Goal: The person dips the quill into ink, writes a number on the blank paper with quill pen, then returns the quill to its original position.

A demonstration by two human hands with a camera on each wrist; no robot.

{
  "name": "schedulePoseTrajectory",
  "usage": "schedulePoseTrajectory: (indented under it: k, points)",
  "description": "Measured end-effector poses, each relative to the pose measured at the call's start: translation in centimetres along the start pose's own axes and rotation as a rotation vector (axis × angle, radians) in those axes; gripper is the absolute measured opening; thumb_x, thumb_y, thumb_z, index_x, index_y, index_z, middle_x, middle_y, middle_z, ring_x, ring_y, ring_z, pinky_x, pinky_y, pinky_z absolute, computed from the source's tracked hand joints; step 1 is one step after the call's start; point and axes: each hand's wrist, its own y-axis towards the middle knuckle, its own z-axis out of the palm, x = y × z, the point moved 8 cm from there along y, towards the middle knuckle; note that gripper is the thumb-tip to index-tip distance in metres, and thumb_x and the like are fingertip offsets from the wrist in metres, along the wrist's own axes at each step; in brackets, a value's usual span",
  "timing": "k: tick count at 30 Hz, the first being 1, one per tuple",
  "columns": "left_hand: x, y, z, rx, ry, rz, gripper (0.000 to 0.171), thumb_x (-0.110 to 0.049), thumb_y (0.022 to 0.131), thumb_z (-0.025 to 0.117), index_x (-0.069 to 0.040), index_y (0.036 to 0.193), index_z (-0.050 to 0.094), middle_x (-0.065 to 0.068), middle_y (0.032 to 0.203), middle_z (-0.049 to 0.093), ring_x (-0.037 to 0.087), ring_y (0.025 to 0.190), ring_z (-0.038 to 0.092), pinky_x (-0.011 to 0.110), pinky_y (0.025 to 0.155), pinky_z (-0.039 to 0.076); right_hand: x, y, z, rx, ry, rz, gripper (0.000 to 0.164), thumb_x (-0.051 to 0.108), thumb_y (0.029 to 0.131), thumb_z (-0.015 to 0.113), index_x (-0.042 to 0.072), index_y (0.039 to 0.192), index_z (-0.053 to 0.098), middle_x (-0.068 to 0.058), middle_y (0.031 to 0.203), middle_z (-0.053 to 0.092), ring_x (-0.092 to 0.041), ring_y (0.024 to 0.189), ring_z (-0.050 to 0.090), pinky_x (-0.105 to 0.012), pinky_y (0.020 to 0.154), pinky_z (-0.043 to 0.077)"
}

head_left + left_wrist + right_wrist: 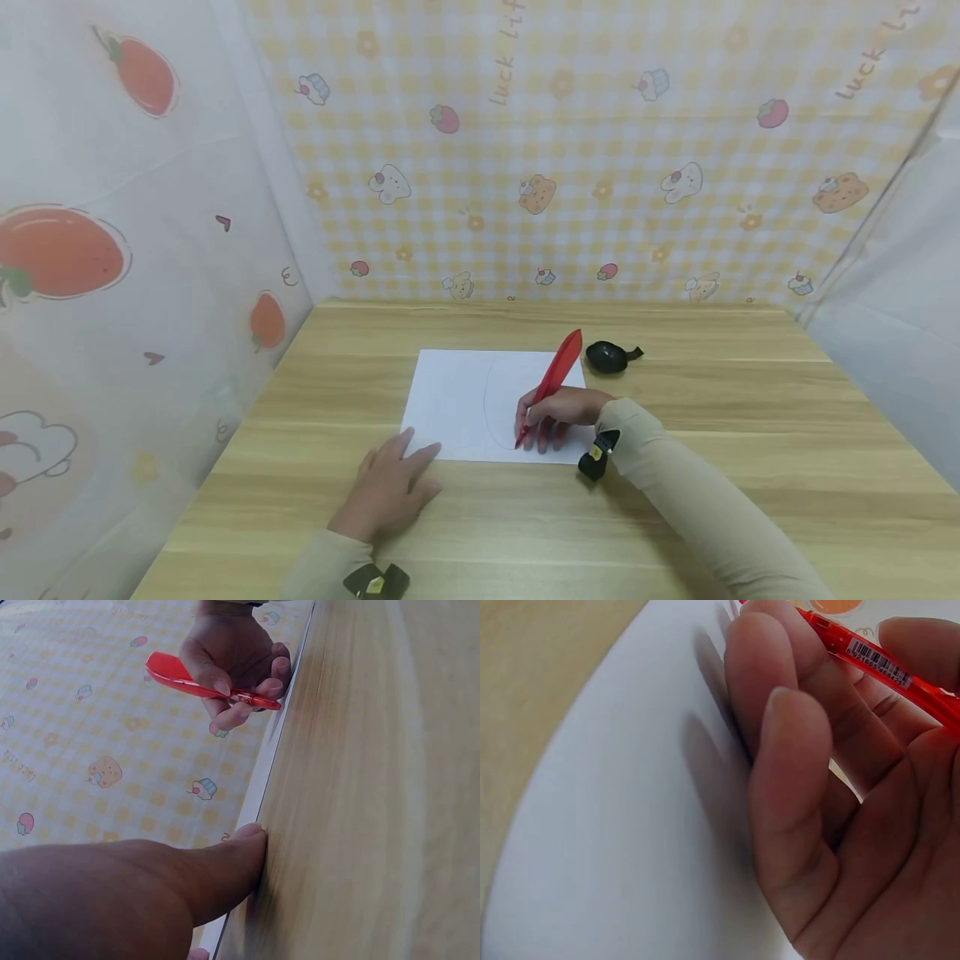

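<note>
Only the right wrist view shows the white barcode label [877, 663] on the red, feather-shaped plastic pen [562, 365]; only the head view shows the thin curved line [484, 400] on the white rectangular paper sheet [450, 400]. The right hand [561, 408] pinches the pen, whose tip is at the paper and whose feathered end rises above the knuckles. The left hand [388, 490], fingers apart, rests at the sheet's near left corner.

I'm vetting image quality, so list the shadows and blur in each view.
Head view: the right sleeve shades the table beside it; left wrist view: the left thumb looks dim; right wrist view: the fingers cast soft shadows on the paper, which looks blurred, while the barcode on the pen is sharper.
</note>
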Motion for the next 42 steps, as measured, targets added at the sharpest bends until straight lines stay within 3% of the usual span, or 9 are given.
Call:
schedulePoseTrajectory:
  k: [34, 42]
  points:
    - [-0.2, 0.0, -0.2, -0.003, 0.014, 0.011, 0.047, -0.035, 0.094, 0.062, -0.017, 0.137, 0.056, 0.023, 0.150, 0.035, 0.044, 0.138, 0.028, 0.068, 0.108, 0.016, -0.5, 0.1, -2.5, -0.080, 0.010, 0.068, 0.019, 0.013, 0.088, 0.055, 0.004, 0.096, 0.068, -0.018, 0.089, 0.071, -0.026, 0.072, 0.069, -0.031, 0.056, 0.054]
    - [0.0, 0.0, 0.0, 0.008, 0.009, 0.002, 0.047, -0.036, 0.094, 0.062, -0.018, 0.137, 0.056, 0.023, 0.151, 0.034, 0.044, 0.138, 0.027, 0.068, 0.108, 0.014, -0.9, 0.4, -3.4, -0.132, 0.028, 0.082, 0.019, 0.012, 0.086, 0.054, 0.003, 0.095, 0.069, -0.016, 0.087, 0.071, -0.025, 0.072, 0.068, -0.031, 0.056, 0.054]
